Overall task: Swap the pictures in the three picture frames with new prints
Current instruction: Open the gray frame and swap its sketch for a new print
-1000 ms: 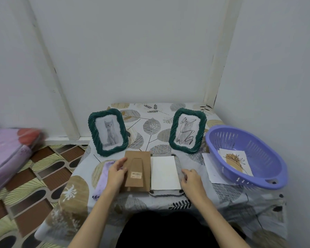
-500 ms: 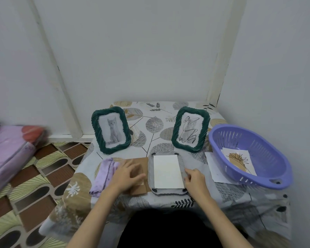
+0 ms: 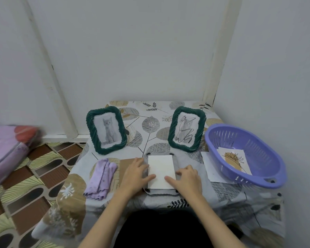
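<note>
You've got one head view only, wide-angle, looking forward and down over the table (image 3: 168,113) toward the corner walls, close in above both hands at the near edge.

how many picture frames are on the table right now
3. One standing frame with a cat photo at back left, one with a scribbled-over picture at back right, and one lying face down between the hands, open-backed with a white sheet in it.
</note>
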### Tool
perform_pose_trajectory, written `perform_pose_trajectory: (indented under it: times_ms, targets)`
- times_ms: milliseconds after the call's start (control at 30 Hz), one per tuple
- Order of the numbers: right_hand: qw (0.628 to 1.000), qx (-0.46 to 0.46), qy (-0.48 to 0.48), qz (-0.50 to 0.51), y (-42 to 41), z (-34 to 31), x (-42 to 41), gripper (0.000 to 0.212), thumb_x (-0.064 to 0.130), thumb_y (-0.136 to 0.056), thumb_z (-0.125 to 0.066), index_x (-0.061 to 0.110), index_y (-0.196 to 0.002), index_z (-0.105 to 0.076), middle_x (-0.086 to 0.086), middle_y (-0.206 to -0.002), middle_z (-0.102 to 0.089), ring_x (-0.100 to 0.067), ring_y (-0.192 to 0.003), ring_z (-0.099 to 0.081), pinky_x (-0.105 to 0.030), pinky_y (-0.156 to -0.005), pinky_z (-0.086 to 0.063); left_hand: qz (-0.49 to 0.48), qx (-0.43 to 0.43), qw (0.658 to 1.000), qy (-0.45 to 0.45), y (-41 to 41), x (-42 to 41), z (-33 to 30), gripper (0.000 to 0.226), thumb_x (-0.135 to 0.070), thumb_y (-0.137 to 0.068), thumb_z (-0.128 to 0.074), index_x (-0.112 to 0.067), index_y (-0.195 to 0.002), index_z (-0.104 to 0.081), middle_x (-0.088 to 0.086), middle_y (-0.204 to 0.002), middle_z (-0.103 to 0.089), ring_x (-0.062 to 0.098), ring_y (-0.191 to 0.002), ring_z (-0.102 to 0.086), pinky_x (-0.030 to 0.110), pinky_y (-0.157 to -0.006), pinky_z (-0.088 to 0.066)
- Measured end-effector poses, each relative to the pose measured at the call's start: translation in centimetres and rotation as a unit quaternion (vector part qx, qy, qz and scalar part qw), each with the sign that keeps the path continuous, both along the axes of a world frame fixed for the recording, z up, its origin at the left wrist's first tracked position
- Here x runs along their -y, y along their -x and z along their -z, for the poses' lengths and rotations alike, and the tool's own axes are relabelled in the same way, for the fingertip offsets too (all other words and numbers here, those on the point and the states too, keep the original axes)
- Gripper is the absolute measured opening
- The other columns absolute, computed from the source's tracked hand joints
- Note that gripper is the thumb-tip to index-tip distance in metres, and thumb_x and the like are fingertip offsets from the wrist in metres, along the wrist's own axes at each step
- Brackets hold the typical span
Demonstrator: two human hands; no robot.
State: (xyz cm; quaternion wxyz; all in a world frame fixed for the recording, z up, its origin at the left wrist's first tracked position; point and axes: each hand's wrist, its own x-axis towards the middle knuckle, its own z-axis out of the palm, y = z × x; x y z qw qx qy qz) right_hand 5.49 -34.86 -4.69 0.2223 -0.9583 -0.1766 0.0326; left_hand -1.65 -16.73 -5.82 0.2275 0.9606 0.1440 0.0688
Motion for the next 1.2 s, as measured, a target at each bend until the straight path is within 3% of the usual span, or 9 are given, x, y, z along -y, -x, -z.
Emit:
perform_pose_trajectory:
  times_ms: [200,467,600,700,833,967,1033,1100,1200]
  targets:
    - [1.0,0.003,-0.012,0.011,0.0,0.2,-0.2,0.045,0.054,-0.07,-0.065,0.026,-0.106,-0.065,0.001,-0.109,-0.052,-0.022,-0.107,-0.045,-0.032,-0.091,-0.038,-0.011,-0.019,0.998,0.053,-0.1,1.3,0.5,0.066,-0.044,-0.081,-0.064,-0.009,-0.134,-0.044,0.002,-0.15,-0.031,0.02,-0.144,-0.011,0.035,-0.115,-0.018]
    - [0.961,-0.126,-0.239,0.066,-0.7,-0.1,-0.4,0.012,0.023,-0.066,-0.074,0.025,-0.074,-0.065,0.011,-0.067,-0.065,-0.016,-0.077,-0.065,-0.035,-0.078,-0.053,-0.033,0.005,0.996,0.079,0.0,1.5,1.2,0.068,-0.044,-0.077,-0.068,-0.011,-0.131,-0.045,0.001,-0.144,-0.039,0.021,-0.142,-0.018,0.033,-0.113,-0.02]
    - [0.937,-0.143,-0.31,0.068,-1.0,-0.3,-0.3,0.012,0.014,-0.072,-0.071,0.023,-0.077,-0.065,0.003,-0.07,-0.068,-0.02,-0.076,-0.065,-0.034,-0.075,-0.053,-0.044,0.078,0.99,0.11,0.2,1.8,0.9,0.066,-0.04,-0.078,-0.069,-0.017,-0.134,-0.042,0.002,-0.139,-0.042,0.021,-0.135,-0.03,0.031,-0.108,-0.025]
    - [0.887,-0.169,-0.426,0.066,-1.5,-0.9,0.4,0.012,0.005,-0.077,-0.069,0.015,-0.081,-0.066,-0.012,-0.076,-0.069,-0.023,-0.077,-0.064,-0.039,-0.077,-0.053,-0.056,0.182,0.952,0.238,-0.2,2.4,-0.6,0.054,-0.029,-0.079,-0.071,-0.027,-0.128,-0.048,-0.001,-0.137,-0.044,0.015,-0.128,-0.037,0.031,-0.107,-0.031]
    - [0.847,-0.199,-0.491,0.037,-1.9,-3.4,2.1,0.016,0.0,-0.08,-0.066,0.006,-0.094,-0.065,-0.009,-0.081,-0.068,-0.02,-0.077,-0.064,-0.025,-0.071,-0.054,-0.041,0.164,0.818,0.549,-1.8,3.9,-2.9,0.049,-0.004,-0.078,-0.07,-0.035,-0.114,-0.056,0.002,-0.131,-0.047,0.019,-0.119,-0.048,0.029,-0.084,-0.052]
    - [0.931,-0.067,-0.358,-0.023,-3.0,-5.0,5.6,0.017,0.013,-0.084,-0.065,0.016,-0.1,-0.066,-0.002,-0.088,-0.068,-0.015,-0.085,-0.062,-0.016,-0.068,-0.048,-0.06,0.144,0.81,0.565,-4.2,6.0,-3.7,0.049,0.01,-0.076,-0.064,-0.024,-0.112,-0.06,0.005,-0.125,-0.052,0.028,-0.104,-0.058,0.047,-0.087,-0.053]
    - [0.972,0.114,-0.201,-0.041,-3.8,-4.9,8.3,0.016,0.02,-0.084,-0.064,0.021,-0.099,-0.068,0.0,-0.095,-0.065,-0.019,-0.091,-0.057,-0.025,-0.075,-0.044,-0.044,0.133,0.83,0.54,-5.3,7.4,-3.7,0.051,0.011,-0.078,-0.063,-0.019,-0.118,-0.057,0.008,-0.124,-0.052,0.025,-0.096,-0.059,0.039,-0.083,-0.055]
    - [0.967,0.243,-0.061,-0.042,-4.6,-4.8,11.1,0.017,0.031,-0.08,-0.063,0.027,-0.095,-0.07,-0.003,-0.104,-0.064,-0.027,-0.096,-0.056,-0.039,-0.076,-0.044,-0.011,0.117,0.843,0.526,-6.4,8.6,-3.6,0.05,0.01,-0.078,-0.062,-0.02,-0.118,-0.057,0.009,-0.127,-0.052,0.027,-0.099,-0.06,0.035,-0.081,-0.056]
    - [0.987,0.145,0.04,-0.059,-5.2,-5.6,14.1,0.027,0.04,-0.084,-0.059,0.039,-0.111,-0.062,0.001,-0.129,-0.054,-0.025,-0.121,-0.047,-0.042,-0.09,-0.04,0.009,0.09,0.868,0.489,-8.1,10.3,-3.3,0.051,0.01,-0.078,-0.062,-0.017,-0.12,-0.057,0.009,-0.129,-0.051,0.031,-0.109,-0.058,0.041,-0.091,-0.052]
